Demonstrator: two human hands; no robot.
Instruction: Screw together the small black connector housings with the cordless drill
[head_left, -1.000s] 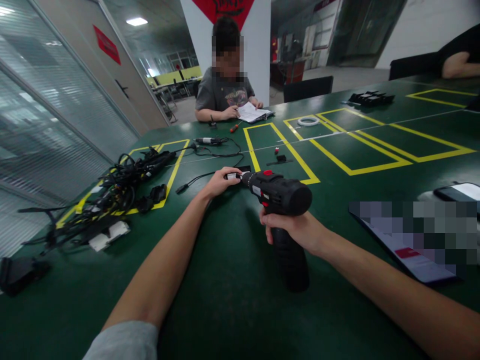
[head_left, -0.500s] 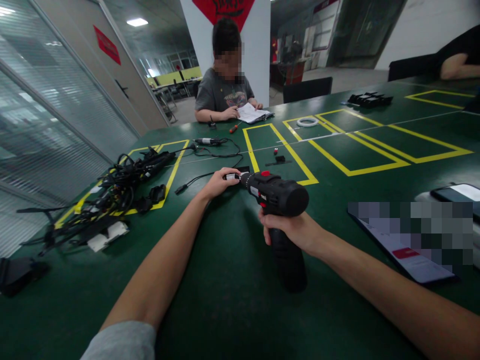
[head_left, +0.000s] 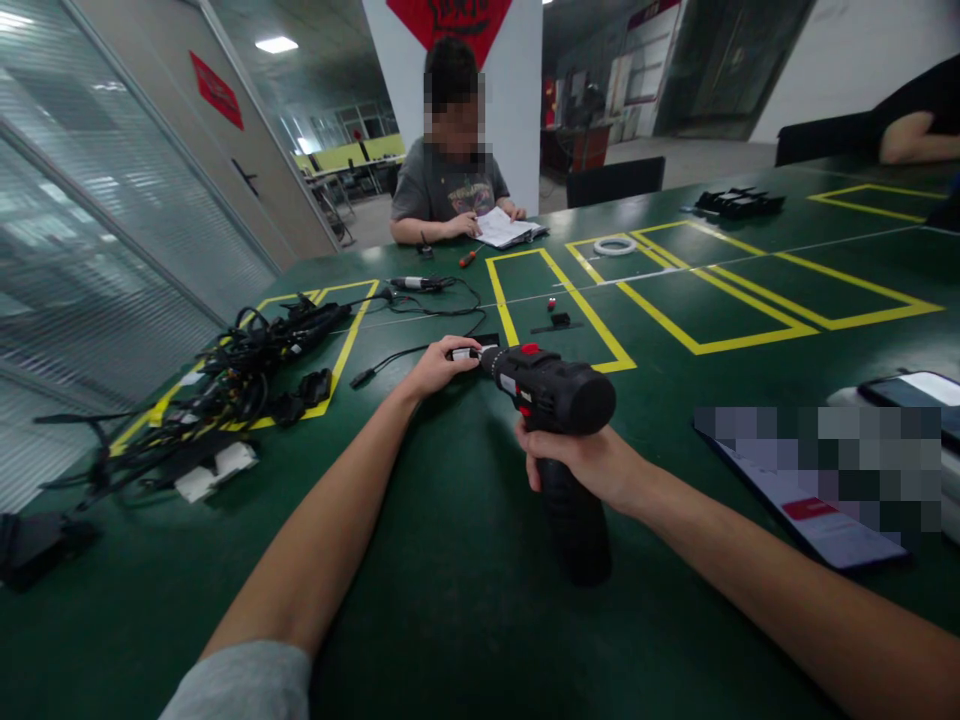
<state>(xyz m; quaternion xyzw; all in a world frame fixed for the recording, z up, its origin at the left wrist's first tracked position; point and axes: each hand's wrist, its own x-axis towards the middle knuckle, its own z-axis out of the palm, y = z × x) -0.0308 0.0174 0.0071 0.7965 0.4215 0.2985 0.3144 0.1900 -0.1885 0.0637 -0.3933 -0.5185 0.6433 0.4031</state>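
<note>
My right hand is wrapped round the grip of a black cordless drill with red buttons, its nose pointing left and away from me. At the drill's tip my left hand pinches a small white and black plug part with a thin black cable running off to the left. Both rest over the green table.
A heap of black cables and adapters lies at the left inside a yellow-taped box. A tablet and a phone lie at the right. Small parts sit ahead. A person sits across with papers.
The drill and my right hand have shifted slightly left and down; my left hand keeps its hold at the drill's tip.
</note>
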